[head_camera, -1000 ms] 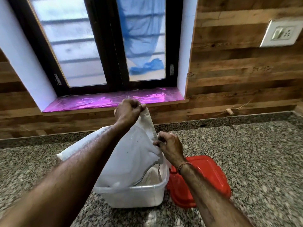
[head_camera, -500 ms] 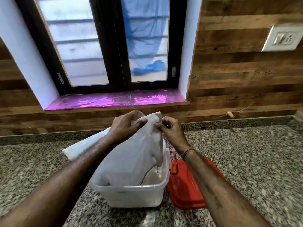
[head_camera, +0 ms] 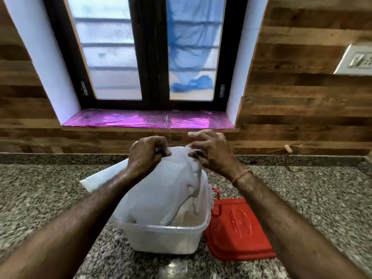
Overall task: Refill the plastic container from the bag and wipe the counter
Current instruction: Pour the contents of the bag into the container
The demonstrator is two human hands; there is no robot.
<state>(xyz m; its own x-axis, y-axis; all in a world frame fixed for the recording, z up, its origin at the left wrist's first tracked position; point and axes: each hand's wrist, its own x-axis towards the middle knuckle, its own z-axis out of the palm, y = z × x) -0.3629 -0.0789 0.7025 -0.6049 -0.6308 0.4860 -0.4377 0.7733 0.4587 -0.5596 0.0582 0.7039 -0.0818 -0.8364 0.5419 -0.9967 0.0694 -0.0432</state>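
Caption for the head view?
Over the plastic container, left hand and right hand grip a tipped white bag; red lid beside.

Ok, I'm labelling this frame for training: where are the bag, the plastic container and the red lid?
bag (head_camera: 161,190), head view, on its white side wall.
plastic container (head_camera: 165,239), head view, on its near wall.
red lid (head_camera: 237,234), head view, on its flat top.
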